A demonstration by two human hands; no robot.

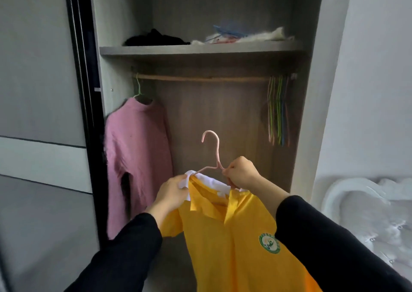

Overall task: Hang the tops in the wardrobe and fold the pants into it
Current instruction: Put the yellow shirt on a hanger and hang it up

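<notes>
I hold a yellow polo shirt point(234, 236) with a white collar on a pink hanger point(213, 151) in front of the open wardrobe. My left hand point(171, 193) grips the collar's left end. The hanger's right shoulder is pinched by my right hand point(242, 171), just below the hook. The hook points up, well below the wooden rail point(200, 77). A pink top point(136, 158) hangs on a green hanger at the rail's left end.
Several empty coloured hangers point(278, 109) hang at the rail's right end. The shelf point(200, 50) above holds a dark garment point(156, 39) and light items. A sliding door point(44, 135) stands at the left, a white padded headboard point(367, 213) at the right.
</notes>
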